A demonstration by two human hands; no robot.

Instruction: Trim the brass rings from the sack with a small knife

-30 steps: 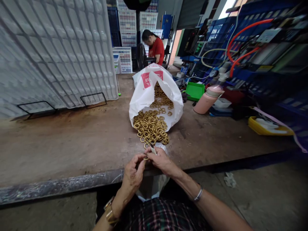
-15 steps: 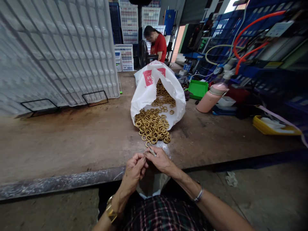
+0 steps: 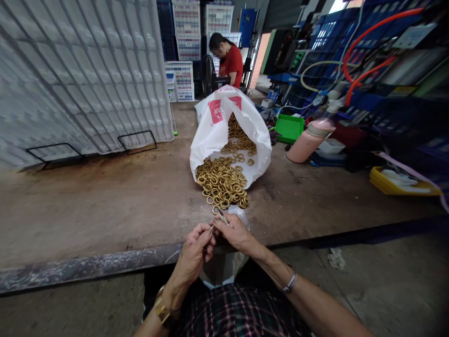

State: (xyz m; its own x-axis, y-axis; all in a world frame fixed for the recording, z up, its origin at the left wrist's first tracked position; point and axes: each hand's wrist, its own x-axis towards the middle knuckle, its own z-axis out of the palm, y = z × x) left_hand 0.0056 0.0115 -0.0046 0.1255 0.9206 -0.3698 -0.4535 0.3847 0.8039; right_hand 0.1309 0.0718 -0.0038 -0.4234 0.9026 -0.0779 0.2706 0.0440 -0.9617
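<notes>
At the table's front edge my left hand (image 3: pixel 196 245) pinches a brass-coloured ring (image 3: pixel 212 228), mostly hidden by the fingers. My right hand (image 3: pixel 235 232) is closed on a small tool with a pale handle (image 3: pixel 223 218) and a dark tip; its exact kind is too small to make out. The right fingertips meet the left ones at the ring. Just beyond both hands lies a heap of brass-coloured rings (image 3: pixel 222 182), spilling from the mouth of a white plastic bag (image 3: pixel 208 140) with red print.
White ribbed panels (image 3: pixel 87 70) stand on the table (image 3: pixel 105 201) at left, by black wire stands (image 3: pixel 56 152). On the right are a pink bottle (image 3: pixel 306 142), a green tray (image 3: pixel 289 128) and a yellow tray (image 3: pixel 400 182). A person in red (image 3: pixel 233 63) sits beyond the bag.
The tool in my right hand has tilted, its tip now more to the right. The ring edge shows more between my fingertips. Both hands stay in nearly the same place.
</notes>
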